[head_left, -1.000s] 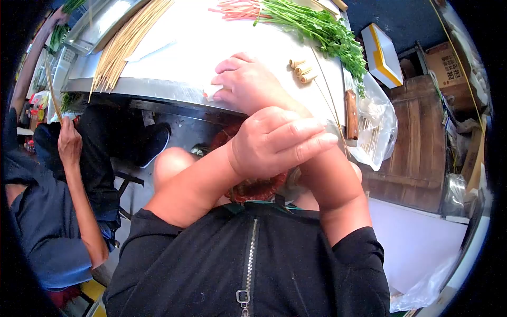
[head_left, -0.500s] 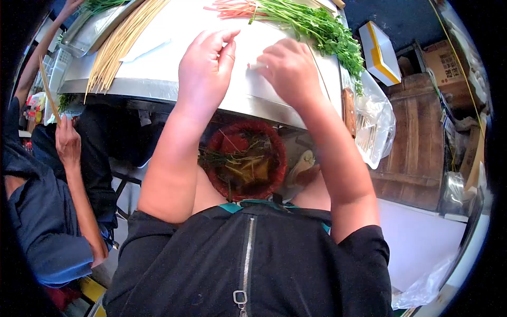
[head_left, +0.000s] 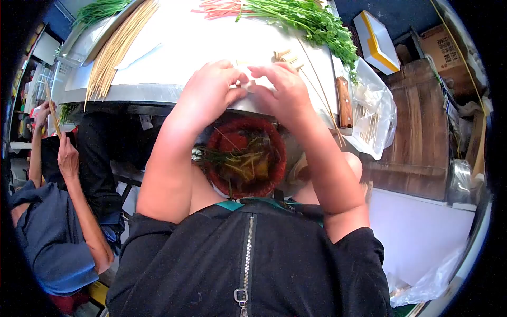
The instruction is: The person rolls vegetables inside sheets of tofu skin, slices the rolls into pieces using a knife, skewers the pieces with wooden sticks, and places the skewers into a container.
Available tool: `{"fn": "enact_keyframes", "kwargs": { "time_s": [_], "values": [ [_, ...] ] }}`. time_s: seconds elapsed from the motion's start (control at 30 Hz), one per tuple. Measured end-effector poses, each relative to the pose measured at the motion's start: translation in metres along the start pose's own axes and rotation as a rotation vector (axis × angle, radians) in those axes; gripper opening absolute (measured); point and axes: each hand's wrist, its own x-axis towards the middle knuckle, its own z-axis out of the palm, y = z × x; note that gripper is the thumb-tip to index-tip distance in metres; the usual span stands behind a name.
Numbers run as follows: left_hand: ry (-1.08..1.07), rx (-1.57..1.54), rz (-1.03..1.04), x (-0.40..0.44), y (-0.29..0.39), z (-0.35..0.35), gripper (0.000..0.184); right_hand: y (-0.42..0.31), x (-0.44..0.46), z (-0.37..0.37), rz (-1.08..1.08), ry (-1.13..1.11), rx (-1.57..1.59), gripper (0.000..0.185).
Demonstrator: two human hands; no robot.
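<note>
My left hand [head_left: 219,84] is closed over the near edge of the white work surface [head_left: 179,53], its thumb and fingertips pinching a small pale piece [head_left: 247,84]. From the other side, my right hand [head_left: 282,87] curves its fingers and thumb around the same piece. The fingers partly hide it, so I cannot tell its kind. Just beyond my right hand lie several small pale-brown rolls [head_left: 285,55]. Thin wooden sticks [head_left: 319,82] lie right of that hand, poking past the table edge. Farther back are leafy green herbs [head_left: 317,26] and pink strips [head_left: 216,8].
Long wooden sticks [head_left: 119,50] and a pale flat strip [head_left: 138,57] lie at left. A brown wooden handle [head_left: 344,103] and a plastic-wrapped tray [head_left: 372,113] are at right. A red bin [head_left: 277,158] with scraps stands below. Another person [head_left: 58,232] holds sticks at left.
Both my hands have come nearer me and closer together, meeting at the pale piece. The pale-brown rolls now show behind my right hand. The other person's far hand has lowered toward the sticks.
</note>
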Motion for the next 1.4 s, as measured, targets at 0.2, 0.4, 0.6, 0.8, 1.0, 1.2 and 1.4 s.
{"fn": "enact_keyframes", "kwargs": {
  "time_s": [0.2,0.4,0.6,0.8,1.0,1.2,1.4],
  "values": [
    [-0.029,-0.148,-0.074,-0.011,0.009,0.002,0.020,-0.008,-0.010,-0.001,0.029,-0.061,0.033,0.048],
    [-0.059,-0.059,0.010,-0.011,0.006,0.004,0.018,-0.014,-0.010,-0.005,-0.010,-0.023,0.026,0.047],
    [-0.074,-0.050,-0.017,-0.016,0.012,0.001,0.015,-0.021,-0.017,-0.007,0.214,-0.134,0.148,0.029],
    [-0.121,-0.034,-0.107,-0.014,0.011,0.002,0.016,-0.012,-0.011,-0.010,0.118,-0.189,0.145,0.012],
    [-0.093,-0.274,-0.270,-0.015,0.016,0.001,0.025,-0.009,0.006,-0.019,0.284,-0.447,0.153,0.019],
    [-0.070,-0.157,-0.179,-0.016,0.011,0.003,0.024,-0.002,0.004,-0.013,0.349,-0.426,0.201,0.022],
    [0.023,-0.062,-0.080,-0.016,0.004,0.011,0.017,0.001,-0.006,-0.009,0.105,-0.261,0.133,0.040]
  ]
}}
